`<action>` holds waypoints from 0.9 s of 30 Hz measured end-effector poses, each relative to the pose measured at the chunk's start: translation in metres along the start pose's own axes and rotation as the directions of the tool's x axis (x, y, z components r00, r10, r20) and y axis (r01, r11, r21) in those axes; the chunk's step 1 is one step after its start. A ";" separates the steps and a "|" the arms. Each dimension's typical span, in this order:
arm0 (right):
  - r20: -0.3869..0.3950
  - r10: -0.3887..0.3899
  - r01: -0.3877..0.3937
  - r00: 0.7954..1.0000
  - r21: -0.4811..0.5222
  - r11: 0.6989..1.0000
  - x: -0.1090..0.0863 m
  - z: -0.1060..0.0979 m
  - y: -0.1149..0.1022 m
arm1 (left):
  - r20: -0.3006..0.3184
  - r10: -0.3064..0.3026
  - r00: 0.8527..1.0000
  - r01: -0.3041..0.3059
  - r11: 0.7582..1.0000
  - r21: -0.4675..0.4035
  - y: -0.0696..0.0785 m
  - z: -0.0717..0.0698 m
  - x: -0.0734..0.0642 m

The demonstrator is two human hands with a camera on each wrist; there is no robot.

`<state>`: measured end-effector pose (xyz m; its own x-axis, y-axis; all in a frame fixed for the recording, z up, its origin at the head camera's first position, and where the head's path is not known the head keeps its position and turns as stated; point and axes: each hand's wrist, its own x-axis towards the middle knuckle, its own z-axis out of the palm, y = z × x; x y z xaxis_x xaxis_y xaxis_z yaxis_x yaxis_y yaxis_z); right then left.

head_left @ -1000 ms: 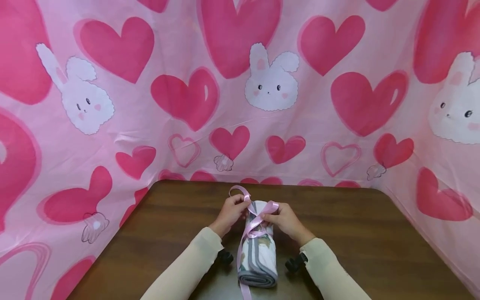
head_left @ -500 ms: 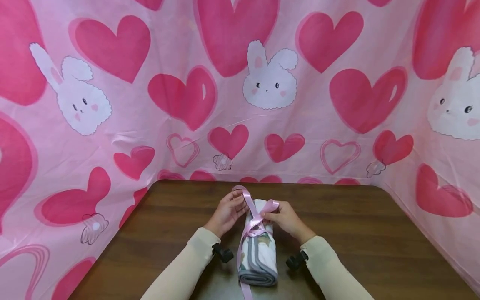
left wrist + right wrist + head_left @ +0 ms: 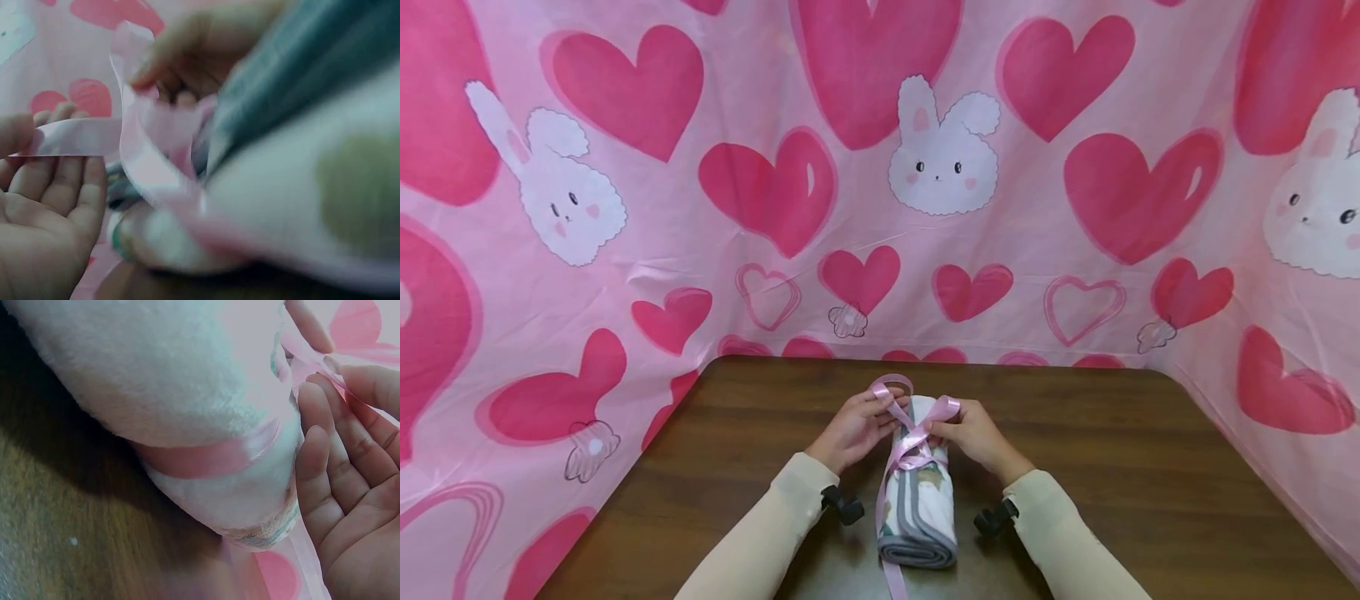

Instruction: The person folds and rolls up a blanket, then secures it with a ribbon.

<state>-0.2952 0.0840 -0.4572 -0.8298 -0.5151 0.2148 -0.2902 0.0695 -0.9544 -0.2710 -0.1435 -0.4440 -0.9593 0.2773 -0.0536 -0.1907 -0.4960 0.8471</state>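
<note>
A rolled blanket or towel, white with grey edging and a coloured print, lies lengthwise on the table. A pink satin ribbon runs round its middle and crosses on top; one tail trails past the near end. At the roll's left, my left hand holds a length of ribbon between thumb and fingers, palm up in the left wrist view. My right hand pinches a ribbon loop near the crossing, from the right side. The right wrist view shows the ribbon band against the fluffy cloth; the roll's underside is hidden.
A brown wooden table carries the roll. Pink cloth with hearts and rabbits hangs behind and at both sides. Black wrist mounts sit at the sleeve cuffs, close to either side of the roll.
My left fingers loosened and straightened beside the roll, then came back under the ribbon, whose left loop now curls over them. My right hand keeps its pinch in nearly the same place.
</note>
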 end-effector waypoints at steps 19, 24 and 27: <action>-0.022 0.019 -0.019 1.000 -0.008 1.000 0.001 -0.002 -0.016 | 0.122 0.107 0.987 -0.146 0.915 0.377 0.012 0.006 -0.012; -0.012 0.017 -0.016 1.000 0.029 0.999 0.000 -0.001 -0.003 | -0.150 0.066 0.987 0.032 0.823 0.567 0.002 0.012 -0.008; -0.006 0.012 -0.012 1.000 0.029 1.000 -0.001 0.001 0.002 | -0.301 0.109 0.947 0.139 0.709 0.691 0.000 0.014 -0.002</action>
<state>-0.2941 0.0842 -0.4596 -0.8361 -0.5088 0.2048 -0.2666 0.0506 -0.9625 -0.2657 -0.1326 -0.4362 -0.9922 -0.0392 -0.1181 -0.1242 0.2556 0.9588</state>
